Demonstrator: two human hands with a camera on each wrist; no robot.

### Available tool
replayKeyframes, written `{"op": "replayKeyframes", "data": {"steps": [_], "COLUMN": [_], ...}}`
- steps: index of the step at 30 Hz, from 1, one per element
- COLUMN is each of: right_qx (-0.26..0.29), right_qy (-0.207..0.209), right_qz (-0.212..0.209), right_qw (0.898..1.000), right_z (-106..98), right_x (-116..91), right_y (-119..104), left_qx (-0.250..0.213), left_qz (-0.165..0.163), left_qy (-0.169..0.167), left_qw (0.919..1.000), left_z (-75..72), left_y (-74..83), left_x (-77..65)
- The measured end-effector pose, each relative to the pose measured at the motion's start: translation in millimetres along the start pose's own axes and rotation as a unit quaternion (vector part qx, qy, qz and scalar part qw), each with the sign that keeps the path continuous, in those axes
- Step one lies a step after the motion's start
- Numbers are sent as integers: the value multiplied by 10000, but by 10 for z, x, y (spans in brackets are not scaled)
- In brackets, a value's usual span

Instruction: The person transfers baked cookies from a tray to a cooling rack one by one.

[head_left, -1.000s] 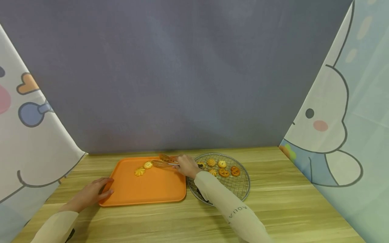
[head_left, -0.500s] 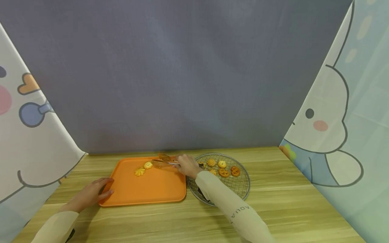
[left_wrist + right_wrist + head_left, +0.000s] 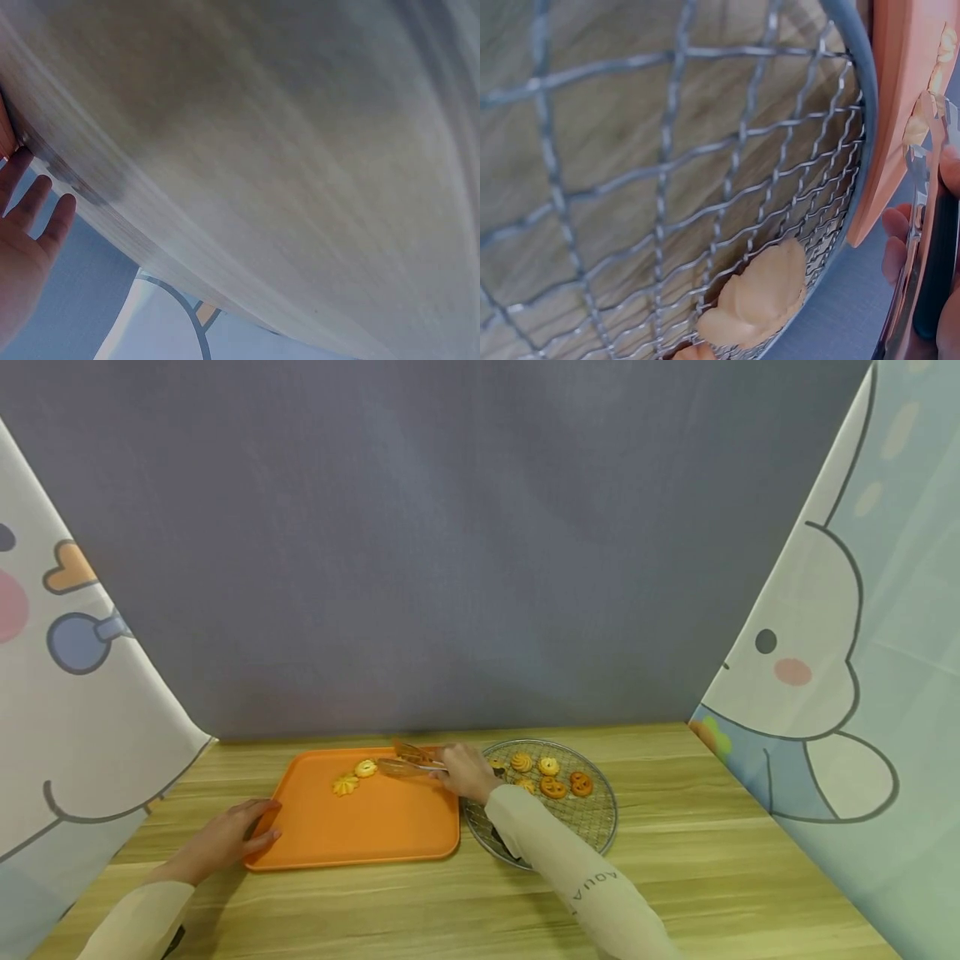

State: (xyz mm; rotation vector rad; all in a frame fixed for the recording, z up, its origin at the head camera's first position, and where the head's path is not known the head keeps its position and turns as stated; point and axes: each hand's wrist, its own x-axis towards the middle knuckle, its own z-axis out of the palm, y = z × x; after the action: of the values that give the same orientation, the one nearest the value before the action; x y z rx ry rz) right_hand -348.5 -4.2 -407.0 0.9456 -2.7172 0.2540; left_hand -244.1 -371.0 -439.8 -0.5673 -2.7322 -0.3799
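Though the right hand (image 3: 465, 772), gripping tongs (image 3: 402, 767), partly hides the rack (image 3: 581, 818), left fingers (image 3: 59, 220) splay.

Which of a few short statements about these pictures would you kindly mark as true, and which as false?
1. The right hand holds tongs. True.
2. Cookies lie on the round rack. True.
3. In the head view, the left hand is at the left edge of the orange tray. True.
4. In the head view, the rack lies left of the tray. False: it lies to the right.
5. The tray has no cookies on it. False: at least two yellow ones lie there.
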Motion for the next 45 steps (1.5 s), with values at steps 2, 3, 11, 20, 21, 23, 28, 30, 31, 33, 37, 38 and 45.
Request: {"op": "replayKeyframes", "data": {"steps": [2,3,11,20,21,23,28,30,31,33,37,38,45], "right_qx": [20,26,138,126,137,165,343,415,445,498,543,580,629], "right_qy": [7,4,-29,-8,-21,-32,-53,-39,-38,-58,-48,-36,6], "right_qz": [-1,-4,-9,18,27,37,39,31,23,23,-39,-63,-293], "right_qw": [10000,10000,9999,9999,9999,9999,9994,9991,9990,9987,9985,9983,9976], "right_z": [2,1,-29,-20,-19,-19,-36,-51,-60,-82,-136,-150,-251], "right_x": [-9,-13,-60,-74,-73,-70,-61,-60,-62,-63,-74,-78,-135], "right_y": [4,6,12,29,32,35,44,47,49,54,71,78,141], "left_qx": [5,2,20,-15,-14,-8,27,32,22,-8,-61,-54,-31], "left_qz": [4,5,32,-62,-86,-90,12,26,28,2,22,31,-22], "left_qy": [5,3,54,-47,-75,-75,48,76,76,47,2,0,-98], "left_qw": [10000,10000,10000,10000,9999,9999,10000,10000,10000,10000,10000,10000,9999], "left_z": [0,1,15,27,28,32,39,38,36,31,25,23,9], "left_y": [-1,-3,-16,-22,-24,-27,-34,-34,-34,-30,-32,-33,-32], "left_x": [4,6,7,0,-1,-2,-6,-7,-4,-1,7,7,7]}}
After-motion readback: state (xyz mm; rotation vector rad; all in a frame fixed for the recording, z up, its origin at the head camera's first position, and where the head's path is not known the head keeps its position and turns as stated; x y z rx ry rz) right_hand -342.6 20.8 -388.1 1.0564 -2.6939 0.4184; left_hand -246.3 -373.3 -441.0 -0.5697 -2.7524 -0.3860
